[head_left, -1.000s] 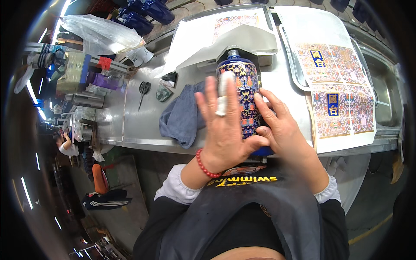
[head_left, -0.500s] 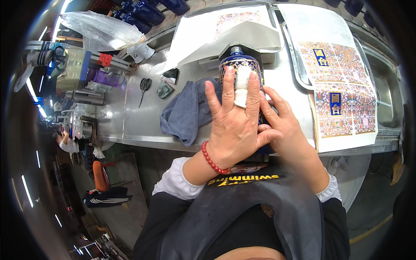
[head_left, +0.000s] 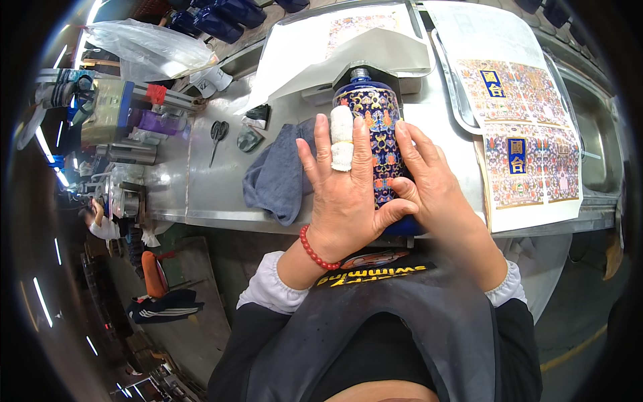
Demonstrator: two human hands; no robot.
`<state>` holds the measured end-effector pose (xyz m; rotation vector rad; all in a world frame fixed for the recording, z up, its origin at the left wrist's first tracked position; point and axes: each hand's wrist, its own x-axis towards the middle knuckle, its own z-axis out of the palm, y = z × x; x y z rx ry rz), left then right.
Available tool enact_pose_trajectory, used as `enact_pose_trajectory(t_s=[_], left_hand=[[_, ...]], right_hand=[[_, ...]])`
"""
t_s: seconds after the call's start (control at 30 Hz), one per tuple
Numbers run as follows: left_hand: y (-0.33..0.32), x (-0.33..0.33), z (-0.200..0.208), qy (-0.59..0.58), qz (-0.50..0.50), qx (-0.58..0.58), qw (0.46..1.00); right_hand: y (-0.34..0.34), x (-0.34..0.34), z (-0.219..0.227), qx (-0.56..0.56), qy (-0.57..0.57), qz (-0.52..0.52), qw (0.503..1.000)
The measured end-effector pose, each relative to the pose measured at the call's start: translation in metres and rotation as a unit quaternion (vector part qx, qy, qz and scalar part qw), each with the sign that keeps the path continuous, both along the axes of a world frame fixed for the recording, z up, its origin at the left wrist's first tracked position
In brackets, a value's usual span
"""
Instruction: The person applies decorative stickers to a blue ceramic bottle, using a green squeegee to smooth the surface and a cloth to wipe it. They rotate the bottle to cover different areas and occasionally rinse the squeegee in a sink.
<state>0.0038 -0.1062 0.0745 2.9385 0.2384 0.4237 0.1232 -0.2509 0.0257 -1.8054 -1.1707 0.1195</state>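
A dark blue bottle (head_left: 387,151) with a colourful floral pattern lies on its back, its neck pointing away from me. Along its left side rests my left hand (head_left: 345,204), fingers stretched and spread; a white wrapping (head_left: 341,137) covers one finger. My right hand (head_left: 434,184) lies against the bottle's right side with straight fingers, its thumb over the lower part near my left thumb. Neither hand grips around the bottle. A crumpled blue-grey cloth (head_left: 278,174) lies just left of my left hand.
Printed patterned sheets (head_left: 532,161) lie at the right beside a metal sink (head_left: 599,114). A tray with white paper (head_left: 301,53) stands behind the bottle. Scissors (head_left: 217,134) and a small dark scraper-like piece (head_left: 249,139) lie left on the metal table (head_left: 207,181). More blue bottles (head_left: 218,23) stand far back.
My left hand has slid left off the bottle's middle to its left side, uncovering the patterned front. My right hand's fingers have straightened along the right side.
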Motion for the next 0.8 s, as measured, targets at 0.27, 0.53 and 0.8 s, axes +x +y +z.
enact_pose_trajectory(t_s=[0.27, 0.53, 0.8], left_hand=[[-0.001, 0.006, 0.004, -0.018, -0.001, -0.012, 1.000], [0.009, 0.010, 0.010, -0.017, -0.021, 0.019, 0.999], [0.001, 0.024, 0.014, 0.016, -0.045, 0.078, 0.996]], right_hand=[[0.000, 0.001, 0.003, 0.003, -0.010, 0.006, 1.000], [0.000, 0.002, 0.006, -0.001, 0.020, 0.009, 1.000], [0.002, 0.003, 0.003, 0.001, -0.047, 0.006, 0.999]])
